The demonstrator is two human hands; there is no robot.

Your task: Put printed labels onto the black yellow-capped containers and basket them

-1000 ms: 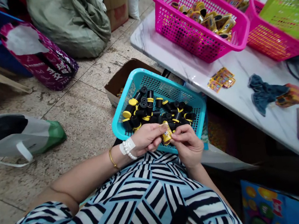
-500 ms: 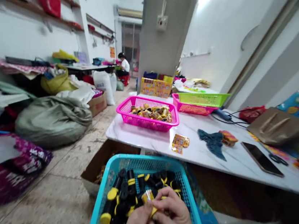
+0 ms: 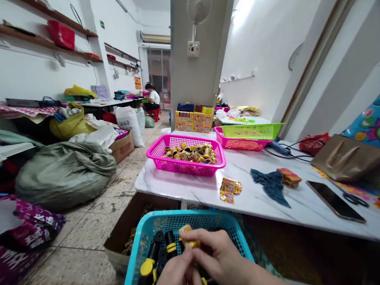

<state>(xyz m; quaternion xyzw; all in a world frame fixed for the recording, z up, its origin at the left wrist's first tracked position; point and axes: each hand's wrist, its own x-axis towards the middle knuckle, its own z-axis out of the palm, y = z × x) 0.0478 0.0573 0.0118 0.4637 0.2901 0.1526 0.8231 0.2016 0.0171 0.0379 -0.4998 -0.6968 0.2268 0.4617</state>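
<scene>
My right hand (image 3: 221,256) pinches a small tube with a yellow printed wrap (image 3: 191,242) between thumb and fingers, above the blue basket (image 3: 181,214). Close against it, my left hand (image 3: 174,281) has its fingers curled in, the thumb tip beside the right fingers. Whatever the left fingers hold, if anything, is hidden. Black tubes with yellow caps (image 3: 170,244) lie loose in the blue basket under both hands. On the table, a pink basket (image 3: 187,169) holds many small tubes in golden wraps (image 3: 194,153).
Flat yellow stickers (image 3: 229,188), a dark blue cloth (image 3: 269,186), a phone (image 3: 335,201) and scissors (image 3: 354,199) lie on the white table (image 3: 182,189). Behind stand stacked green and pink baskets (image 3: 251,131). A cardboard box (image 3: 119,243) is beside the blue basket. A person (image 3: 152,98) sits far back.
My right hand has lifted the yellow-wrapped tube and turned it. My left hand has slipped lower, away from the tube's top. The head view has tilted up a little.
</scene>
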